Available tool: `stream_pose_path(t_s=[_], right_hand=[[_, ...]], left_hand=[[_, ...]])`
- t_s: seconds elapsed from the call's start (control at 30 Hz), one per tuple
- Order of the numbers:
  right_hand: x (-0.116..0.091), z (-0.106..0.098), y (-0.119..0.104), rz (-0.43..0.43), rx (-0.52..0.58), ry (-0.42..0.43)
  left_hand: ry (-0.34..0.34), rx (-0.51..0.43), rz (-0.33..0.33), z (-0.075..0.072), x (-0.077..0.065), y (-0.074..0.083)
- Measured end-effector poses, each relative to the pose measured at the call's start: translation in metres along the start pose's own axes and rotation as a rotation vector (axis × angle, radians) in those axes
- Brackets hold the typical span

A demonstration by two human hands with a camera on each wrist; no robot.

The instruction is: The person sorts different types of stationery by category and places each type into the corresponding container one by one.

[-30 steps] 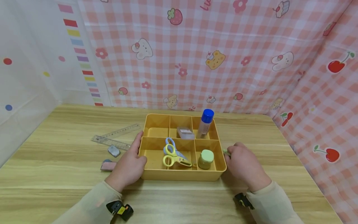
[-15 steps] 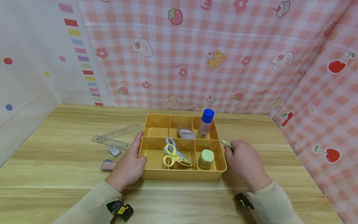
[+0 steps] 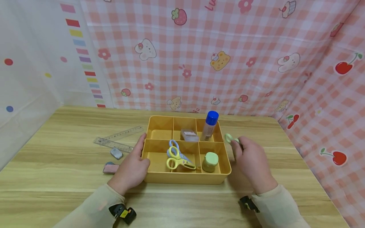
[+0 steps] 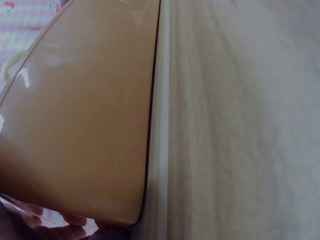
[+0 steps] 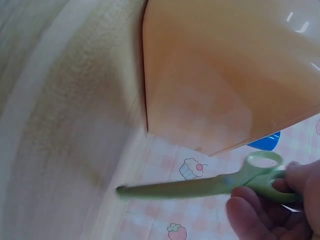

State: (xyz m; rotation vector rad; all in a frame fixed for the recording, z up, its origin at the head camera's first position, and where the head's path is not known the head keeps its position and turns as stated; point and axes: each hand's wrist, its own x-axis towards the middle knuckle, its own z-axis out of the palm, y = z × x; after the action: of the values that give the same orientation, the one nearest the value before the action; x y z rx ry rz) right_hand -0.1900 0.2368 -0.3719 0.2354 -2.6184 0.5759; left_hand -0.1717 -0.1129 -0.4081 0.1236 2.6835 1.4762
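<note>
A yellow divided organizer tray sits on the table. My left hand grips its left side, fingers along the outer wall and thumb at the rim. In the left wrist view the tray's front wall fills much of the picture, with fingers at its end. Just beyond the tray's right side, my right hand holds green scissors by the handles. Their blade end points down toward the table in the right wrist view. One green loop shows above the right hand in the head view.
Inside the tray lie yellow scissors, blue scissors, a green-lidded jar, a small clear box and a blue-capped glue stick. Left of it are clear rulers, a grey eraser-like piece and a pink piece.
My right hand has raised and turned the green scissors beside the tray, so more of their handle shows. The left hand and the tray have stayed in place.
</note>
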Motion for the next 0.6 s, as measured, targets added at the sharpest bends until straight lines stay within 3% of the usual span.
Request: stream_pose_path(t_s=[0.17, 0.6], right_hand=[[0.0, -0.0011, 0.0001, -0.051, 0.008, 0.137], [0.0037, -0.0063, -0.0042, -0.187, 0.071, 0.318]], left_hand=[[-0.003, 0.001, -0.006, 0.0, 0.0002, -0.0002], [-0.002, 0.004, -0.015, -0.0002, -0.0006, 0.0026]])
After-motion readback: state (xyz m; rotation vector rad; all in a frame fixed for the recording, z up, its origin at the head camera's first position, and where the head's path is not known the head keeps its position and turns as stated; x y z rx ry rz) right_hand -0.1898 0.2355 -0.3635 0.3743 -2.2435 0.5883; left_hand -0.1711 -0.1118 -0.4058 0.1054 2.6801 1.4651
